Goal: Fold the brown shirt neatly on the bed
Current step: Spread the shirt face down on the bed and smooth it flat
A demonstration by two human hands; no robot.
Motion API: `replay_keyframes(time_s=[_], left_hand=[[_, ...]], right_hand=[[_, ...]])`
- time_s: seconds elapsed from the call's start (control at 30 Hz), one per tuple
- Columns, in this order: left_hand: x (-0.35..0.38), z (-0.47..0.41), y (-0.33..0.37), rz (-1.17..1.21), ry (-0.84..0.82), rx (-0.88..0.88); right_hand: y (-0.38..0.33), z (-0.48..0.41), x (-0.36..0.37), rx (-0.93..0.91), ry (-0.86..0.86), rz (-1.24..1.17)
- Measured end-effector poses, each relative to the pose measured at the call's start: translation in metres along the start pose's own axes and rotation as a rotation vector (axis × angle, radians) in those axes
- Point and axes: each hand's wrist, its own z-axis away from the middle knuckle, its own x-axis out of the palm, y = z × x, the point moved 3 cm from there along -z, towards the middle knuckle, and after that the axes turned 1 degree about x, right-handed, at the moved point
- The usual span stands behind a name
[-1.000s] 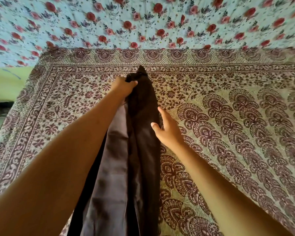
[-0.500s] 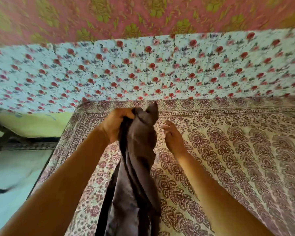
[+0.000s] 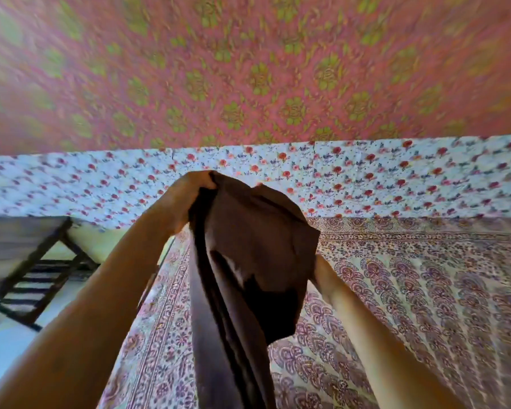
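The left hand (image 3: 196, 184) is clutching the brown shirt (image 3: 248, 231) at its 11 o'clock corner, over the bed (image 3: 425, 290). The right hand (image 3: 320, 271), at 3 o'clock, is hiding behind cloth, so I cannot tell its grip. Folding is seemingly just beginning.

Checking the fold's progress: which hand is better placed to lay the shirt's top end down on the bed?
Likely the left. The left hand grips the raised top end of the shirt, above the bed. The right hand sits lower at the shirt's edge, its fingers hidden behind it.
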Motion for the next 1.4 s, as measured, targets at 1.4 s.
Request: replay_keyframes(time_s=[1.4], left_hand=[[0.106,0.287,0.185,-0.429,0.688,0.986]], right_hand=[[-0.248,0.431,-0.259,-1.079,1.276,0.930]])
